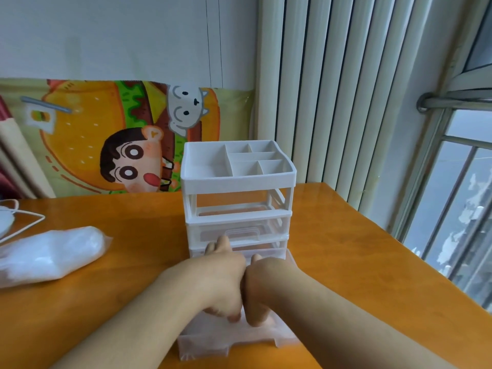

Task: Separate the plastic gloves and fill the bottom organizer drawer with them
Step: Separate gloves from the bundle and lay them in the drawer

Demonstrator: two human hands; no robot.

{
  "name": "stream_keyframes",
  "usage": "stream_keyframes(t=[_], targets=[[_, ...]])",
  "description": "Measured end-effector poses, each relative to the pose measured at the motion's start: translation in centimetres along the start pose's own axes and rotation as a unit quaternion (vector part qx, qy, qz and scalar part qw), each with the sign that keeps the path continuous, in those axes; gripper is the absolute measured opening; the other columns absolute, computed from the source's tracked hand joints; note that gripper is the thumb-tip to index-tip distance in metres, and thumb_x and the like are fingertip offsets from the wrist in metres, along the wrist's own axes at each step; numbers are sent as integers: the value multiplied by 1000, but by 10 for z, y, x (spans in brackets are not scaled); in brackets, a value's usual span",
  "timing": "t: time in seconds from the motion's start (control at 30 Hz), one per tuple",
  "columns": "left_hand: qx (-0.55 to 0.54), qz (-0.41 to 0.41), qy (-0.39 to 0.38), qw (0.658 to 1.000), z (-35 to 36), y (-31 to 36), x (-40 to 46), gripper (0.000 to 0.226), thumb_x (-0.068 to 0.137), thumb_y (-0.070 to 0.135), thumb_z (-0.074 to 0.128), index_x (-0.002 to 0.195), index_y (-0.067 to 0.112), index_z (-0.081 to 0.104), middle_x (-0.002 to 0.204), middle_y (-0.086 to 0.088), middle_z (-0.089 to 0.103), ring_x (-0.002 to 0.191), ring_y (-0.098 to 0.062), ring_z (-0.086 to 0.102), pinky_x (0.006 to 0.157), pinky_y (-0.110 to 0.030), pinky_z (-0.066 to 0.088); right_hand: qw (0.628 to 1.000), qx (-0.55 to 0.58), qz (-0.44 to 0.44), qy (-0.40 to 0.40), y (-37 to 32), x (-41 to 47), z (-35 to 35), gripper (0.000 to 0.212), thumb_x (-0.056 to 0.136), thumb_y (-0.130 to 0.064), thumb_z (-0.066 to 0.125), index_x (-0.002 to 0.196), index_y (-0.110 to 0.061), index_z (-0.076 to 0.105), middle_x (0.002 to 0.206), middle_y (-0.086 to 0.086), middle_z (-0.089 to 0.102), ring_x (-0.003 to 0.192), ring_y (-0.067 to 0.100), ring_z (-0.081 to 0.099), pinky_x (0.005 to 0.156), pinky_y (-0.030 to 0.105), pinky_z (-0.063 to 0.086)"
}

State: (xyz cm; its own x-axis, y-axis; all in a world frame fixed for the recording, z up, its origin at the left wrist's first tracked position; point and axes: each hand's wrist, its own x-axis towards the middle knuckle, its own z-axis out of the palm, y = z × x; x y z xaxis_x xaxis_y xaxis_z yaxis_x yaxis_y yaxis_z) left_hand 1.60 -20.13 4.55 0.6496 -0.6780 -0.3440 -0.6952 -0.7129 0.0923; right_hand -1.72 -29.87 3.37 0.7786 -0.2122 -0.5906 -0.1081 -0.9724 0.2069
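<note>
Two bare forearms entering from the bottom of the frame, left from lower left, right from lower right, converging at lower centre. Left hand (213, 278) and right hand (262, 286) pressed side by side, backs up, touching along their inner edges. Left fingertips (221, 242) reaching toward mid-frame, others curled down at the near edge. Right fingers (259, 319) bent downward; what they grip unclear, blurred.

Glove bag (50, 253) left of organizer (238, 193), on table (346, 251).
</note>
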Motion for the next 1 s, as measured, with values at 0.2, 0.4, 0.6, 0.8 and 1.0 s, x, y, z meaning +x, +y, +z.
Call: stream_keyframes(t=[0.2, 0.4, 0.6, 0.8, 1.0], targets=[[5, -77, -75, 994, 9, -5, 18, 107, 88, 24, 78, 164, 17, 3, 170, -14, -6, 141, -38, 45, 102, -38, 54, 998, 59, 15, -21, 6, 0, 5, 98, 98, -19, 65, 166, -46, 0, 172, 22, -2, 121, 39, 58, 104, 50, 55], [-22, -120, -38, 992, 39, -3, 19, 88, 94, 6, 56, 160, -1, -2, 166, -22, 1, 155, -38, 14, 122, -40, 32, 983, 174, 8, 65, 24, -14, 28, 114, 91, -1, 62, 162, -54, -11, 175, 15, -1, 138, 40, 51, 88, 38, 52], [-106, -57, -90, 989, 14, -12, 2, 98, 92, 34, 62, 165, 18, -2, 173, -5, -1, 154, -33, 21, 116, -38, 40, 975, 205, 10, 82, 30, -14, 39, 103, 91, -3, 58, 168, -34, -4, 165, 12, 21, 140, 39, 44, 91, 41, 49], [-125, -16, 24, 992, 2, 8, -9, 56, 93, 49, 45, 147, 37, 40, 155, 3, 24, 145, -28, 24, 119, -48, 29, 982, 182, 3, 48, 24, -14, 37, 100, 94, -5, 50, 166, -34, -13, 158, 17, 20, 146, 41, 33, 113, 52, 45], [-14, -86, 126, 988, 45, 3, 14, 53, 99, 25, 44, 150, 21, 32, 155, -7, 25, 142, -32, 23, 117, -53, 30, 981, 182, 12, 62, 26, -16, 39, 100, 95, -7, 56, 167, -28, -11, 171, 12, 9, 155, 42, 24, 117, 53, 43]])
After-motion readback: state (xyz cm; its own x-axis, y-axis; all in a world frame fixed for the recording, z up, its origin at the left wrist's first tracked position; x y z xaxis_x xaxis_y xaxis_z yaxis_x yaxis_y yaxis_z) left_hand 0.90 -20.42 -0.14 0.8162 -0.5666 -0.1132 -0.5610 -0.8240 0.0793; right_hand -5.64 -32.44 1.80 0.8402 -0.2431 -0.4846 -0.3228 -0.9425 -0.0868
